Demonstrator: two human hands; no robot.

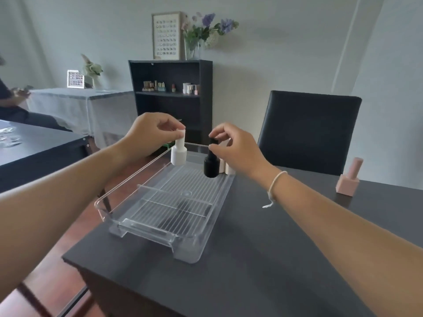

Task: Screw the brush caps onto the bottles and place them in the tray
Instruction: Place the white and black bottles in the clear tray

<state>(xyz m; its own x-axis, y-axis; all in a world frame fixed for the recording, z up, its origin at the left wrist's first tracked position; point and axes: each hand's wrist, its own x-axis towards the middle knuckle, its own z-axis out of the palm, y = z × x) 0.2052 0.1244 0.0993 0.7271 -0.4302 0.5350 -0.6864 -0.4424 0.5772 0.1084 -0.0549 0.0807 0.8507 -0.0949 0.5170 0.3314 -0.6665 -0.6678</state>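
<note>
A clear plastic tray (128,225) with a ribbed floor lies on the dark table. My left hand (148,131) pinches the cap of a white bottle (179,154), holding it over the tray's far left corner. My right hand (235,147) pinches the cap of a black bottle (211,165), which hangs over the far end of the tray. Behind the black bottle, cream-coloured bottles (226,168) stand in the tray's far right corner, partly hidden by my right hand. A pink square bottle (349,179) with its cap on stands on the table at the right.
The dark table (263,259) ends close to the tray's left side, with wooden floor below. A black chair (309,131) stands behind the table. A dark shelf (171,99) with small bottles is at the back, and another person sits at far left.
</note>
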